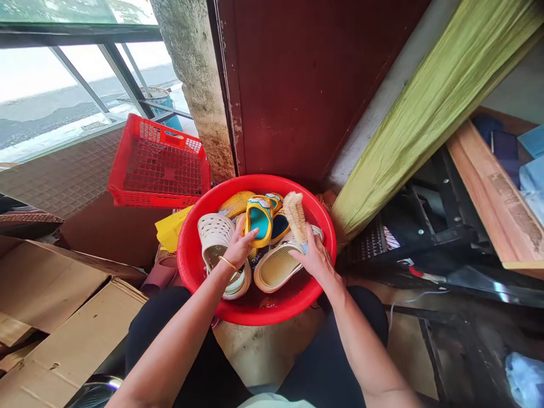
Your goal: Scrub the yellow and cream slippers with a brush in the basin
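A red basin (272, 315) stands in front of me, with several shoes in it. My left hand (240, 245) grips a small yellow slipper (259, 222) with a teal insole, tilted up above the others. My right hand (314, 255) is wrapped round the lower end of a scrub brush (295, 212), whose pale bristles point up near the basin's far right side. Beneath my hands lie a white clog (215, 232) with holes on the left and a cream clog (276, 269) on the right. More yellow footwear sits behind them, partly hidden.
A red plastic crate (164, 170) stands beyond the basin on the left. Cardboard boxes (80, 334) lie at the left. A dark red door (310, 85) is straight ahead. A green curtain (403, 136) hangs to the right, beside a wooden shelf (501, 198).
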`<control>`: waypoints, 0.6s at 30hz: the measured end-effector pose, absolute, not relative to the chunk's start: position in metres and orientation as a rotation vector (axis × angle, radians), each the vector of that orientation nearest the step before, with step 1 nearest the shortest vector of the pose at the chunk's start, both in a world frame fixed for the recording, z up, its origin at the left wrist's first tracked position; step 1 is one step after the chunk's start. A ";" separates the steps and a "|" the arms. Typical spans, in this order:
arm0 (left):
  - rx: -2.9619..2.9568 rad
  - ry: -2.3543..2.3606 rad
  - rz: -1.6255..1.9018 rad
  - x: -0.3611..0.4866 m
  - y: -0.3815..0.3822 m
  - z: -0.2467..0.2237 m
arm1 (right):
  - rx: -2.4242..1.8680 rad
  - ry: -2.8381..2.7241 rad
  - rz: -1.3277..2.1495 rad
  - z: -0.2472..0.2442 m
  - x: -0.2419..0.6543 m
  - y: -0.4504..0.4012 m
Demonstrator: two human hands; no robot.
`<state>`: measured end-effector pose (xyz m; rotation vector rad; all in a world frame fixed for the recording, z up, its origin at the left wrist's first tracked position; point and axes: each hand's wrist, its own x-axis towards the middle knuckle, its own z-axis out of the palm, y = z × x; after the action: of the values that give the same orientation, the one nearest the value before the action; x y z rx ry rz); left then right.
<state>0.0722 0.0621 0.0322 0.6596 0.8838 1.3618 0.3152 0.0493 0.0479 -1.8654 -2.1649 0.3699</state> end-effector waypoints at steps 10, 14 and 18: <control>1.037 1.377 1.208 0.062 0.076 -0.026 | -1.920 -2.087 0.431 0.058 0.327 0.055; 1.230 1.384 1.215 0.058 0.076 -0.029 | -1.863 -1.934 0.423 0.075 0.338 0.051; 1.566 1.420 1.056 0.061 0.074 -0.023 | -1.664 -1.756 0.499 0.088 0.345 0.053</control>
<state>0.0607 0.0737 -0.0229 1.5658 1.4201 1.0564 0.3445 0.0533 0.0877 -1.6637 -1.7557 0.4986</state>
